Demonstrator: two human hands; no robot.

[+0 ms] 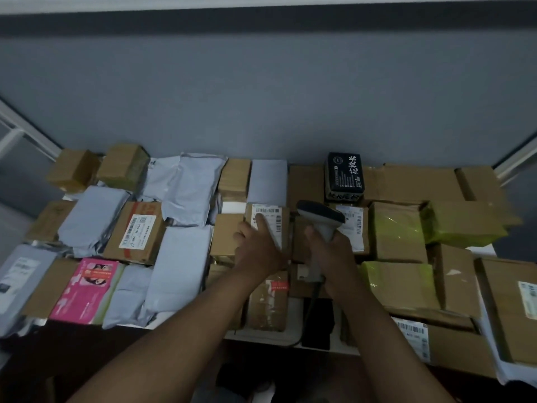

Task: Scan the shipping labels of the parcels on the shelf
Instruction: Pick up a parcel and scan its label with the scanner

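Dim, bluish light is flattening the whole scene; lower frame is sinking into shadow; wide-angle distortion is bending edges; detail is looking soft.

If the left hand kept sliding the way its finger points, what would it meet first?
The left hand points up across the white label it touches; next would probably be the grey mailer bag behind that box, though depth is unclear.

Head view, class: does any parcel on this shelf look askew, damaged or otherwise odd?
The black printed package at the back lies with its white lettering sideways and stands out among the brown cardboard boxes and grey mailer bags. The brown cardboard box near the front edge shows torn, scuffed tape. Nothing looks spilled.
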